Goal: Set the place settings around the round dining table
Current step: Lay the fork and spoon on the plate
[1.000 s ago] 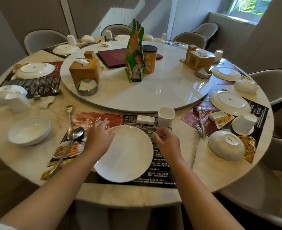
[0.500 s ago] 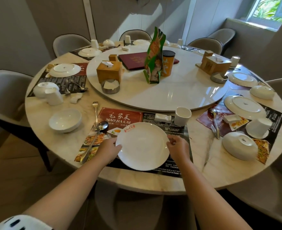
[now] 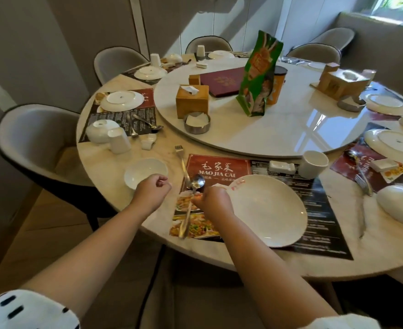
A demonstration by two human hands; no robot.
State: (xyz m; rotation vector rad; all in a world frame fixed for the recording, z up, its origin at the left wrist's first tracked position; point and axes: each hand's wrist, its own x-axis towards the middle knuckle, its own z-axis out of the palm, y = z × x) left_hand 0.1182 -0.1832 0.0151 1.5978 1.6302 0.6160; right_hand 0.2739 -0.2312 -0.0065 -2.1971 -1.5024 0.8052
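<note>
While right hand (image 3: 211, 203) pinches spoon (image 3: 197, 183) mid-handle, long axis runs near-far, bowl pointing away; left hand (image 3: 153, 189) curled, empty.

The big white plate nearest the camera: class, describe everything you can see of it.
The plate is round, shallow, plain glossy white, like ceramic, and empty. It lies right way up on the dark placemat near the front edge of the table. The right hand overlaps its left rim; contact is unclear.
</note>
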